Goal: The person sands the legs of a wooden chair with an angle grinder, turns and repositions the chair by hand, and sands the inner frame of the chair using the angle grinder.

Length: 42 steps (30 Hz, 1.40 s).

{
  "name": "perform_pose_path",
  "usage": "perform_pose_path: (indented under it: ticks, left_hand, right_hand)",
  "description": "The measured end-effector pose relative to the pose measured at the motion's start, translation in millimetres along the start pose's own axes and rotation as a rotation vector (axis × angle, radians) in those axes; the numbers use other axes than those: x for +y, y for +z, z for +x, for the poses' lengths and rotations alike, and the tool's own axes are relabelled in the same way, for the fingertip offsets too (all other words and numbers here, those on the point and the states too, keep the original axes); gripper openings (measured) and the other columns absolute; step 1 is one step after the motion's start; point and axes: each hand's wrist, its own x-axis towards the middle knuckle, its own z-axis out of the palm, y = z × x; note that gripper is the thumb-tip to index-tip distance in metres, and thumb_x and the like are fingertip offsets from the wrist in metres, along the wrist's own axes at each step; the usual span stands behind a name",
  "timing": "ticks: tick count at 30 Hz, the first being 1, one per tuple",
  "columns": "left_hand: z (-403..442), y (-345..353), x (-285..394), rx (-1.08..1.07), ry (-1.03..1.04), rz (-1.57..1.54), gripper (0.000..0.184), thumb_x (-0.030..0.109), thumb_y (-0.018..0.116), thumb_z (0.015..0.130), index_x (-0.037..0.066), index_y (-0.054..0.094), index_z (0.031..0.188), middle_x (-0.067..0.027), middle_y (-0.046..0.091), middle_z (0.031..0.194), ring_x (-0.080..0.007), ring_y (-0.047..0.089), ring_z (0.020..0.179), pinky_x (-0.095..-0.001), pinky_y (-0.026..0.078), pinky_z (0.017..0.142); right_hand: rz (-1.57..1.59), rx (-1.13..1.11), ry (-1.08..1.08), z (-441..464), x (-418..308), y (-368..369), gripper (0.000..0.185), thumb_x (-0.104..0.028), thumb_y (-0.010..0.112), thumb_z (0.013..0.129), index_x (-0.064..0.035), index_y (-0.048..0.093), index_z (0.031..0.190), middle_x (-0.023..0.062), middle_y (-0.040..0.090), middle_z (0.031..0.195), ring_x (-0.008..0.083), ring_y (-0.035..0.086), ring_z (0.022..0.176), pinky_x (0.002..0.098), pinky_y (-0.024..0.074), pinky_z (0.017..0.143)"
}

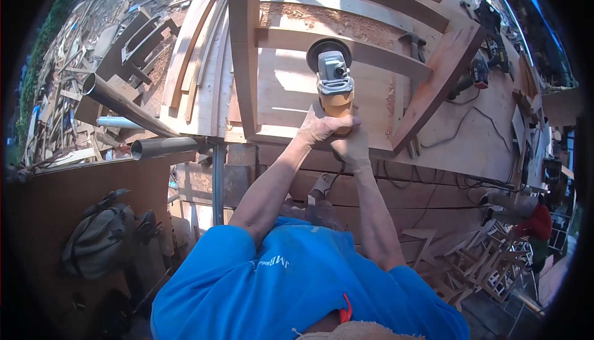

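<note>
Both my hands are wrapped round an angle grinder [336, 86] with a yellow body and a grey metal head. My left hand [317, 124] grips the body from the left, and my right hand [352, 145] closes round its rear end. The grinder's dark round disc [328, 48] points away from me and overlaps a crosspiece [383, 60] of a wooden frame [242, 49]. Whether the disc touches the wood, I cannot tell. A cord hangs below my right hand. The frame rests on a pale wooden worktop [284, 95].
A hammer [413, 43] lies by the frame's right side, with power tools [479, 74] and loose cords [461, 131] beyond it. Metal pipes [154, 148] jut out at left. Wood scraps [495, 259] are heaped at lower right. A grey bag [102, 238] is at lower left.
</note>
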Motion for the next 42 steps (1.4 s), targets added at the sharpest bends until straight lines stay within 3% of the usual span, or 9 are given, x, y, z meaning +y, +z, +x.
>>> perform_pose_path:
  ticks: [5, 11, 17, 23, 30, 34, 35, 39, 42]
  left_hand:
    - [9.3, 38.5, -9.1, -0.047, -0.024, 0.095, 0.051, 0.028, 0.093, 0.071, 0.003, 0.072, 0.110, -0.0060, 0.074, 0.104, -0.0161, 0.071, 0.097, -0.0332, 0.057, 0.089]
    - [25.7, 83.5, -21.8, -0.100, 0.007, 0.002, 0.048, 0.024, 0.093, 0.073, 0.003, 0.072, 0.111, -0.0062, 0.074, 0.104, -0.0154, 0.071, 0.095, -0.0325, 0.057, 0.087]
    - [43.4, 128.7, -25.8, -0.156, -0.050, 0.136, 0.051, 0.027, 0.093, 0.072, 0.001, 0.071, 0.110, -0.0083, 0.074, 0.104, -0.0171, 0.071, 0.095, -0.0331, 0.057, 0.088]
    - [61.1, 144.7, -7.6, -0.117, -0.093, 0.213, 0.054, 0.029, 0.094, 0.068, 0.000, 0.072, 0.109, -0.0102, 0.074, 0.103, -0.0185, 0.071, 0.094, -0.0344, 0.056, 0.087]
    - [39.0, 109.6, -1.6, -0.080, -0.094, 0.138, 0.056, 0.028, 0.094, 0.068, 0.002, 0.072, 0.113, -0.0090, 0.074, 0.106, -0.0179, 0.071, 0.097, -0.0331, 0.055, 0.090]
    - [20.9, 61.6, -0.8, -0.021, -0.011, 0.025, 0.053, 0.024, 0.093, 0.070, 0.003, 0.071, 0.114, -0.0078, 0.074, 0.108, -0.0166, 0.071, 0.100, -0.0341, 0.057, 0.092]
    - [18.0, 48.1, 5.1, 0.000, -0.084, 0.100, 0.054, 0.025, 0.093, 0.070, 0.003, 0.071, 0.114, -0.0076, 0.074, 0.109, -0.0167, 0.071, 0.101, -0.0340, 0.057, 0.093]
    - [1.1, -1.2, 19.4, 0.105, -0.047, -0.146, 0.053, 0.026, 0.090, 0.072, 0.003, 0.070, 0.116, -0.0074, 0.073, 0.109, -0.0174, 0.070, 0.100, -0.0336, 0.057, 0.090]
    - [-7.5, -29.2, 36.7, 0.107, 0.026, -0.243, 0.050, 0.027, 0.090, 0.071, 0.002, 0.071, 0.110, -0.0061, 0.073, 0.104, -0.0153, 0.070, 0.094, -0.0308, 0.058, 0.086]
  right_hand:
    - [0.234, 0.139, 0.033, -15.6, 9.3, -29.5, 0.064, -0.010, 0.087, 0.070, -0.0041, 0.056, 0.126, 0.0120, 0.071, 0.114, 0.0227, 0.071, 0.106, 0.0368, 0.0560, 0.090]
    - [0.291, 0.183, 0.128, -23.2, 25.3, -65.7, 0.072, -0.008, 0.090, 0.066, -0.0039, 0.055, 0.129, 0.0095, 0.071, 0.116, 0.0217, 0.070, 0.108, 0.0362, 0.0564, 0.092]
    - [0.266, 0.309, 0.173, -33.6, 49.9, -97.4, 0.056, -0.007, 0.091, 0.067, 0.0003, 0.065, 0.117, 0.0083, 0.073, 0.109, 0.0181, 0.072, 0.100, 0.0334, 0.0579, 0.085]
    - [0.265, 0.341, 0.055, -19.1, 42.0, -119.9, 0.053, -0.007, 0.091, 0.068, 0.0015, 0.066, 0.114, 0.0064, 0.073, 0.106, 0.0166, 0.071, 0.095, 0.0332, 0.0580, 0.083]
    - [0.321, 0.233, 0.152, -20.6, 36.9, -87.9, 0.058, -0.009, 0.092, 0.070, 0.0009, 0.063, 0.120, 0.0085, 0.071, 0.114, 0.0173, 0.071, 0.101, 0.0333, 0.0580, 0.085]
    - [0.184, 0.122, 0.111, -10.5, 4.4, -57.1, 0.064, -0.023, 0.092, 0.071, -0.0037, 0.062, 0.125, 0.0097, 0.072, 0.117, 0.0234, 0.072, 0.106, 0.0374, 0.0573, 0.088]
    - [0.110, 0.113, 0.086, -5.8, -3.1, -46.7, 0.067, -0.028, 0.090, 0.073, -0.0065, 0.060, 0.129, 0.0108, 0.072, 0.118, 0.0261, 0.072, 0.108, 0.0395, 0.0565, 0.089]
    - [-0.104, -0.142, -0.019, 20.2, -26.5, -16.5, 0.076, -0.023, 0.086, 0.076, -0.0072, 0.049, 0.140, 0.0127, 0.072, 0.118, 0.0272, 0.072, 0.106, 0.0394, 0.0565, 0.090]
    - [0.295, 0.028, -0.209, 39.6, -52.7, 26.1, 0.075, -0.018, 0.086, 0.075, -0.0068, 0.049, 0.139, 0.0157, 0.072, 0.116, 0.0293, 0.073, 0.106, 0.0378, 0.0571, 0.089]
